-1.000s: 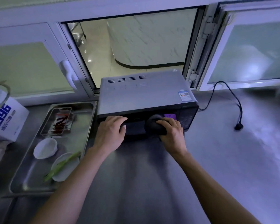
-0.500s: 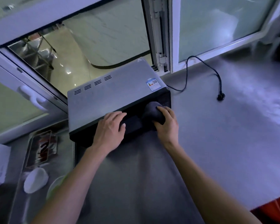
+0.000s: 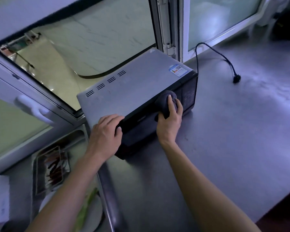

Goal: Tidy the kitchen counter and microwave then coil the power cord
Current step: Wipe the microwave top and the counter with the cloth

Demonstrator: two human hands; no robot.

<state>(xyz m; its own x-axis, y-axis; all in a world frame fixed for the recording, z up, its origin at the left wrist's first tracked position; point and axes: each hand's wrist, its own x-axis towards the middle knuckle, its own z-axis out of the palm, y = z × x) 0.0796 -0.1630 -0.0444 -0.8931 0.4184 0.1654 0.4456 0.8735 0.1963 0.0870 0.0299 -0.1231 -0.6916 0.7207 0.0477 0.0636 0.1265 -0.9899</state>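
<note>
Microwave (image 3: pixel 132 91): stands on the steel counter (image 3: pixel 233 131) against the open window, front face turned toward me, door shut.
Left hand (image 3: pixel 105 133): my palm rests on the top front edge at the microwave's left end, fingers bent over the edge and touching the dark door; I hold nothing in it.
Right hand (image 3: pixel 171 121): my fingers curl round a bunched dark cloth (image 3: pixel 166 100) and press it against the upper front, just left of the control panel.
Power cord (image 3: pixel 214 54): runs out from behind the microwave at 1 o'clock and loops across the counter, uncoiled.
Plug (image 3: pixel 236 79): lies loose on the counter at 3 o'clock from the microwave, well apart from it.
Tray (image 3: pixel 34 166): at 8 o'clock from the microwave; contents blurred, a green stalk (image 3: pixel 86 210) lying on a white plate (image 3: pixel 97 215) near its front.
</note>
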